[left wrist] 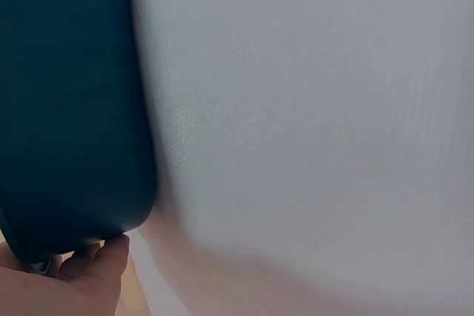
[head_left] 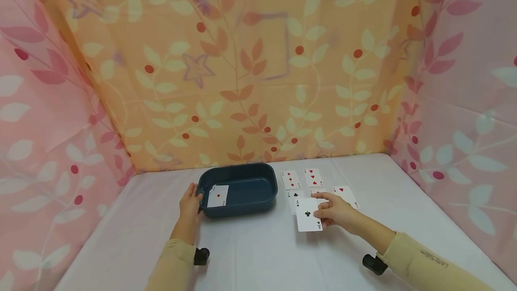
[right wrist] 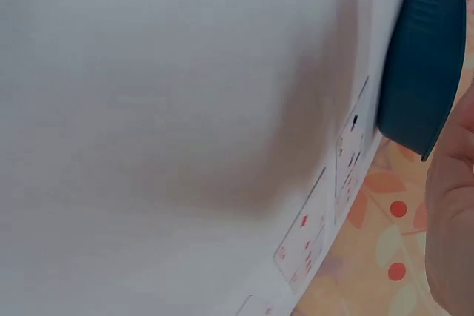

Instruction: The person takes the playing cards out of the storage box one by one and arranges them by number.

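Note:
My left hand (head_left: 190, 203) grips the left end of a dark blue plastic tub (head_left: 246, 210), fingertips against its outer wall in the left wrist view. Inside the tub, at its left, lies an ace of diamonds (head_left: 218, 196). My right hand (head_left: 337, 212) pinches an ace of clubs (head_left: 308, 214) by its right edge, face up above the table. Behind that card lie a three of diamonds (head_left: 291, 180), a three of hearts (head_left: 313, 177) and a partly covered club card (head_left: 295, 196). One more card is mostly hidden by the right hand; a heart card (head_left: 343, 191) lies beyond it.
A white cloth covers the table (head_left: 258, 255). Patterned fabric walls enclose it at the back (head_left: 258, 102), the left (head_left: 52, 147) and the right (head_left: 464, 147). The tub stands near the back edge, left of the cards. Each wrist carries a small black camera.

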`<state>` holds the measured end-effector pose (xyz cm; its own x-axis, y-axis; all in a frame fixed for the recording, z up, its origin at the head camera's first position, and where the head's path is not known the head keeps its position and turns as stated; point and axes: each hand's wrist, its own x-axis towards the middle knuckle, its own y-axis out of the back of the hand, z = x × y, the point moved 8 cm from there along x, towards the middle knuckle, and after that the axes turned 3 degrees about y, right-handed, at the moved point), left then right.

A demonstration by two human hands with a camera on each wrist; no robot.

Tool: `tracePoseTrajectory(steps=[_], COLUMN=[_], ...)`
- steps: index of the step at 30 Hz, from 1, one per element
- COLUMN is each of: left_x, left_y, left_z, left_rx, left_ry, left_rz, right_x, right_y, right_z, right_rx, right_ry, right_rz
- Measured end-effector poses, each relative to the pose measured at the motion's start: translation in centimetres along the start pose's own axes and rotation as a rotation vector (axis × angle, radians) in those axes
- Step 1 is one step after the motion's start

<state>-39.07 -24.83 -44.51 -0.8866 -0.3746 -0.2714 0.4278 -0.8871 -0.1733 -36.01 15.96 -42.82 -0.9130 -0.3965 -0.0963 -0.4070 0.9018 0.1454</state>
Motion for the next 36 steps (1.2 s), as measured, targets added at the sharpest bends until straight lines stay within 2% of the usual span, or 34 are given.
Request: tracePoseTrajectory(steps=[9, 20, 25, 30, 36], left_x=[0.0, 0.1, 0.1, 0.1, 0.0], left_y=[0.3, 0.1, 0.2, 0.2, 0.1], left_z=[0.3, 0.1, -0.1, -0.1, -0.1], left_rx=[0.029, 0.000, -0.010, -0.008, 0.006], left_ry=[-0.008, -0.011, -0.004, 0.002, 0.002], left_rz=[0.027, 0.022, 0.035, 0.037, 0.031], right_x=[-0.8, -1.3, -1.4, -1.6, -1.4], right_y=[-1.1, -1.7, -1.3, -0.7, -0.1], right_z=[1.9, 3.4, 3.0, 1.8, 0.8], right_rx=[-0.039, -0.113, -0.193, -0.308, -0.297], right_ry=[-0.042, -0.121, -0.136, -0.112, -0.109], right_rz=[-0.041, -0.004, 0.026, 0.049, 0.087])
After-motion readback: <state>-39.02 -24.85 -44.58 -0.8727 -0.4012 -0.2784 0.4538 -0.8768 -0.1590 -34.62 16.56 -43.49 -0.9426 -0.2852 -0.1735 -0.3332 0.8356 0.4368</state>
